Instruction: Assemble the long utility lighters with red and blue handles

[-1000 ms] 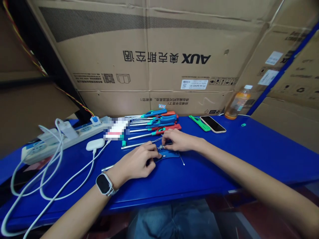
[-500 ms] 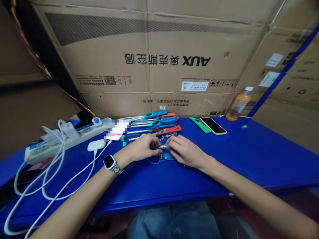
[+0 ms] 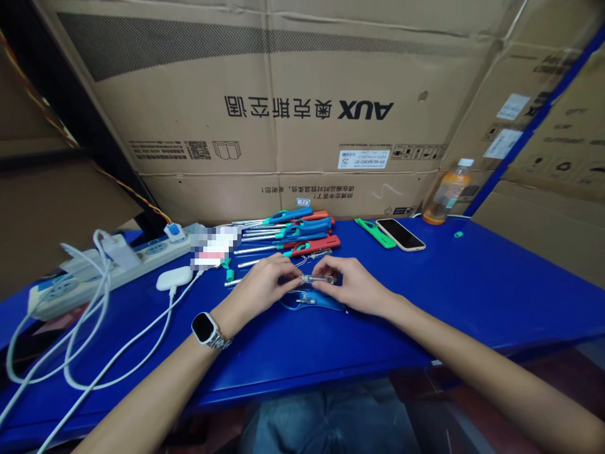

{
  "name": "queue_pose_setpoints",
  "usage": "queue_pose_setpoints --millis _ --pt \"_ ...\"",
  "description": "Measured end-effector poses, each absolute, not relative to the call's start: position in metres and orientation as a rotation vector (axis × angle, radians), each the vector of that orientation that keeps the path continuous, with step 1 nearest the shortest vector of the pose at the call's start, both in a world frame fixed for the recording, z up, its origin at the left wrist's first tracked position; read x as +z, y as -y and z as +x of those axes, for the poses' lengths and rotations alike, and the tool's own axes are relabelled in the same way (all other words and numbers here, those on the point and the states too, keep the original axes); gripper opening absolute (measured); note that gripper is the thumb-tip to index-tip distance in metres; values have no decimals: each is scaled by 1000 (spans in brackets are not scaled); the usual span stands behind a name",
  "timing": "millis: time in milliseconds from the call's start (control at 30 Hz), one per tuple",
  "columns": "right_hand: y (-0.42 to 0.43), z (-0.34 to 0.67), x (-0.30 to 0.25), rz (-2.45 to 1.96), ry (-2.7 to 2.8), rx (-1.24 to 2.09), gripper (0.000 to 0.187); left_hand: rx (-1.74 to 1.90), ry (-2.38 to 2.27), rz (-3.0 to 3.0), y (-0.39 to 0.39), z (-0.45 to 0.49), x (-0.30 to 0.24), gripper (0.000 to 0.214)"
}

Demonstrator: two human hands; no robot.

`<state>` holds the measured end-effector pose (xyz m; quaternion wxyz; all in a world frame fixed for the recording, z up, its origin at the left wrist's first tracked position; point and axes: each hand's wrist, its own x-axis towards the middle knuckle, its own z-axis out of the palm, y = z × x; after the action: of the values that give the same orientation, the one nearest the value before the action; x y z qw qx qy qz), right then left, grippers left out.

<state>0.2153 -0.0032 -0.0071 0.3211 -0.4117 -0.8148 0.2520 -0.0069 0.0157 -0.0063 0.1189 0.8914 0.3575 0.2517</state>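
Observation:
My left hand (image 3: 278, 277) pinches the left end of a small clear tube (image 3: 317, 279), which looks like a lighter's fuel tank. Its right end is between the thumb and fingers of my right hand (image 3: 350, 284). Just below lies a blue lighter shell half (image 3: 326, 302), with a small igniter part (image 3: 306, 301) and thin white wires by its left end. Another small clear part (image 3: 321, 253) with wires rests beyond my fingers. Behind it are several long-necked lighters, among them a red one (image 3: 321, 244) and a blue one (image 3: 297, 215).
A green shell piece (image 3: 375, 233) and a phone (image 3: 401, 234) lie at the back right, near a bottle of orange drink (image 3: 447, 192). To the left are a power strip (image 3: 151, 252), a white earbud case (image 3: 174, 278) and loose white cables. A cardboard wall (image 3: 302, 63) stands behind.
My right hand's fingers have opened up a little and shifted right, so more of the clear tube shows between my hands. The whole view has shifted slightly.

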Motion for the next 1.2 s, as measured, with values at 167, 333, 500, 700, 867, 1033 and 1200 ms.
queue_pose_setpoints --millis 167,333,500,700,867,1033,1200 --pt "4 217 -12 -1015 2152 505 8 693 -991 2597 -15 -5 -8 19" --pt "8 217 -14 -1032 2232 312 9 644 -967 2568 -14 -6 -9 19" --pt "11 222 -15 -1013 2313 187 9 575 -978 2552 -10 -10 -12 35" --pt "20 226 -20 -1016 2326 103 8 469 -1023 2544 -7 -9 -14 29" --pt "21 225 -24 -1053 2376 76 10 481 -1060 2578 -7 -8 -15 29" --pt "17 227 -24 -1084 2409 98 12 456 -1082 2610 -7 -9 -14 32" --pt "17 228 -17 -1134 2449 122 13 422 -1099 2646 -3 -10 -11 32"
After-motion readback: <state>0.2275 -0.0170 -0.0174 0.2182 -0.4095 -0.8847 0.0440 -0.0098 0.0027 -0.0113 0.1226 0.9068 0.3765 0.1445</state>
